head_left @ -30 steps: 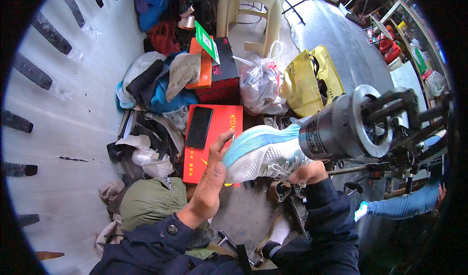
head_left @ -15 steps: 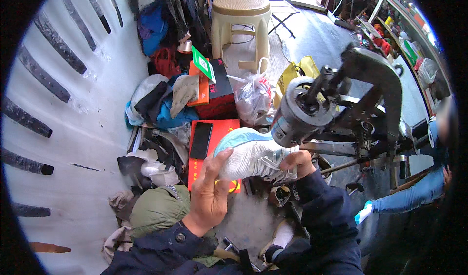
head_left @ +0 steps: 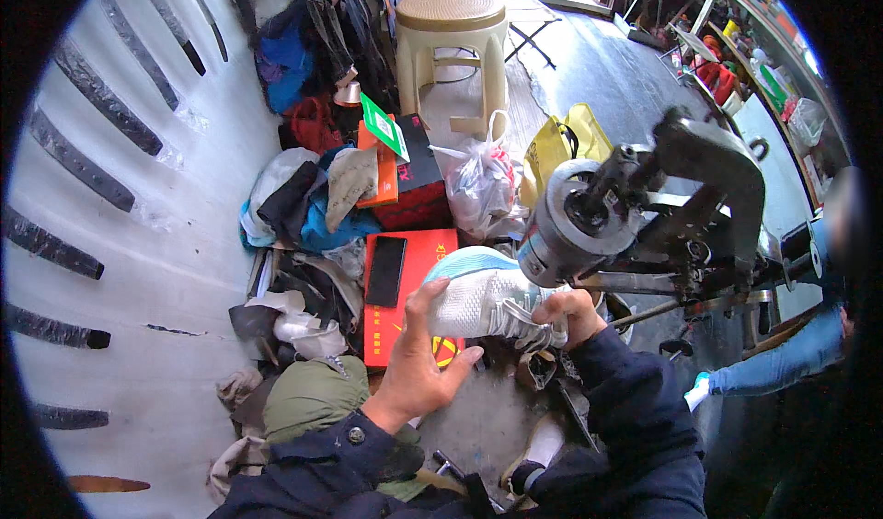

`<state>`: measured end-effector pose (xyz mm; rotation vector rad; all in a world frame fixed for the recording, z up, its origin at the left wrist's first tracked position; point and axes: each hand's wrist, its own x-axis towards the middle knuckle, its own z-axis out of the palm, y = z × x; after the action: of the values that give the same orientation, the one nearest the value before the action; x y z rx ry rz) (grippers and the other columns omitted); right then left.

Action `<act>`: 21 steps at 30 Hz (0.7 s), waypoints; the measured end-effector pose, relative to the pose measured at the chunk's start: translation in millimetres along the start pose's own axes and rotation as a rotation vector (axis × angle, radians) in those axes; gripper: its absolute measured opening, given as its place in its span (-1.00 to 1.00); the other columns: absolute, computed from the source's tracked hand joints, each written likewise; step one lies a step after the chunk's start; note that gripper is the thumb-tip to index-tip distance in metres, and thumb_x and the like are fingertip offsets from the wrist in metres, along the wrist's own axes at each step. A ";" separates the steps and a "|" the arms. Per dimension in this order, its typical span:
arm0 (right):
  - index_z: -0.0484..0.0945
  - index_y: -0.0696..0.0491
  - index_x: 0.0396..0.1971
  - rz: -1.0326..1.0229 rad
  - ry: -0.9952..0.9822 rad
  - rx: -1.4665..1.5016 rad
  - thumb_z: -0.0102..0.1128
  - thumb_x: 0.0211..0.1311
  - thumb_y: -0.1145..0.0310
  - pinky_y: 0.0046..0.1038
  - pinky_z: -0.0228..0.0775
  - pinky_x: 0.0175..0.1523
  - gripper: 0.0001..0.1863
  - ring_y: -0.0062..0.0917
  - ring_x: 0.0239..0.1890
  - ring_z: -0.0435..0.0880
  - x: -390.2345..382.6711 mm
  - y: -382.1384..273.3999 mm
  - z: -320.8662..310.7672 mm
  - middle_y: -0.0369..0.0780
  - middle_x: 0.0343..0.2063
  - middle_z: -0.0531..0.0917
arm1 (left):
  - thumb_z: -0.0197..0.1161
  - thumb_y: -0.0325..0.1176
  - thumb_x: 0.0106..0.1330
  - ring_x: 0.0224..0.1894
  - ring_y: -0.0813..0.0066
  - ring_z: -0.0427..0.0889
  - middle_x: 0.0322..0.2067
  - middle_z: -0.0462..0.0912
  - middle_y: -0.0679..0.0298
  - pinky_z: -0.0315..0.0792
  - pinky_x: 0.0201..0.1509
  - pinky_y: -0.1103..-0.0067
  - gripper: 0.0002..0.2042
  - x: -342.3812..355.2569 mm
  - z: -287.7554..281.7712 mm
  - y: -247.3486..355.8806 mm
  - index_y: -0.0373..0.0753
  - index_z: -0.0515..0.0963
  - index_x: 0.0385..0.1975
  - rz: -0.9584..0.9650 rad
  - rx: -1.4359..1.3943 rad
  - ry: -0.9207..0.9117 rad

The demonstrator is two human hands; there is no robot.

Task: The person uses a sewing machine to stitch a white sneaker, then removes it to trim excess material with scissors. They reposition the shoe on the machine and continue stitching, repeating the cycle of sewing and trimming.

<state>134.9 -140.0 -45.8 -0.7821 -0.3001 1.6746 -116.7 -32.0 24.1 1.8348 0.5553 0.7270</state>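
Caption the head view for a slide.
White-and-blue shoe beside a metal machine, right hand holding it near the laces, left hand at its toe.

2 long dark navy sleeves (head_left: 635, 404); 1 round button (head_left: 356, 435) on left cuff (head_left: 372, 447); bare fingers (head_left: 417, 315); white sock (head_left: 546, 439).

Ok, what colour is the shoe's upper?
The shoe's upper is mostly white, best seen in the head view.

bare left hand (head_left: 418, 363): fingers raised, thumb spread | bare right hand (head_left: 572, 318): curled, thumb leftward | navy-sleeved forearms (head_left: 635, 404): angled inward
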 end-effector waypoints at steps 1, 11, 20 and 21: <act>0.69 0.29 -0.33 0.001 -0.023 0.023 0.14 0.06 0.37 -0.37 0.53 0.01 -0.70 -0.36 -0.24 0.73 -3.2 -1.5 -1.2 -0.08 -0.33 0.74 | 0.43 -0.48 0.09 0.31 -0.04 0.35 0.23 0.28 -0.08 0.24 0.40 0.26 -0.13 1.3 0.1 -1.6 -0.23 0.06 0.40 0.004 -0.017 0.000; 0.59 0.25 0.02 -0.036 0.142 0.035 0.25 -0.03 0.38 -0.36 0.52 0.06 -0.47 -0.36 -0.12 0.69 -26.8 -9.1 3.3 -0.11 -0.06 0.69 | 0.36 -0.47 0.08 0.26 -0.07 0.38 0.21 0.32 -0.10 0.25 0.38 0.24 -0.19 10.3 -8.0 5.8 -0.27 0.11 0.37 0.071 0.108 -0.047; 0.59 0.24 0.05 -0.105 0.183 -0.024 0.30 -0.07 0.43 -0.37 0.48 0.14 -0.44 -0.36 -0.03 0.66 -30.1 -17.8 -4.7 -0.14 -0.01 0.67 | 0.32 -0.48 0.09 0.26 -0.13 0.36 0.21 0.30 -0.14 0.24 0.38 0.21 -0.21 14.8 -4.0 -0.9 -0.29 0.11 0.37 0.104 0.106 -0.074; 0.59 0.24 0.05 -0.112 0.183 -0.027 0.30 -0.08 0.44 -0.37 0.48 0.15 -0.43 -0.36 -0.02 0.66 -31.5 -17.5 -5.7 -0.15 0.00 0.67 | 0.32 -0.47 0.09 0.27 -0.12 0.35 0.21 0.30 -0.14 0.23 0.39 0.21 -0.21 15.3 -3.3 -0.9 -0.30 0.11 0.37 0.099 0.094 -0.078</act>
<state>154.2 -166.2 -29.4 -0.9158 -0.2343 1.4849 -108.2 -19.3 27.5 1.9800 0.4573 0.7019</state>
